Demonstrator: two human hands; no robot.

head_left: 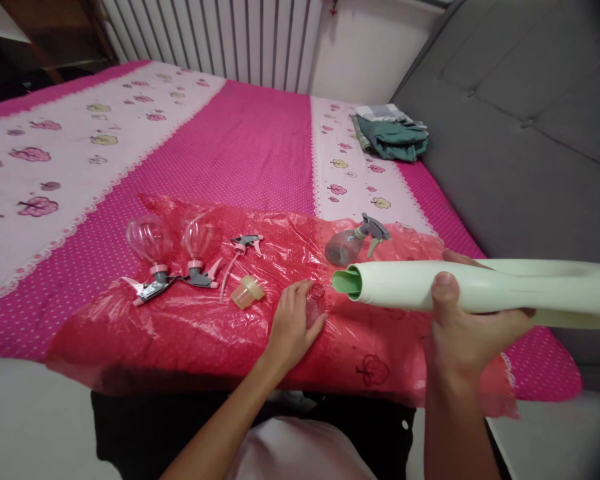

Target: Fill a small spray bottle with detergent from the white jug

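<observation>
R hand (460, 327) – green watering can (480, 287)

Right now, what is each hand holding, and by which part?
Right hand grips the pale green watering can around its spout. Left hand holds a small clear bottle by its body.

You see folded green clothes (393, 137) lying on the pink bedspread (260, 143), just beside the grey headboard (520, 133); a white radiator (215, 37) stands beyond the bedspread.

The stretch of red plastic sheet (180, 333) nearest the bed edge is being left open, while the way further in is being blocked by two clear bottles (173, 243), a loose trigger (245, 244) and a small cap (247, 291) (all lying close together); the right side is being crossed by the green watering can (430, 287).
</observation>
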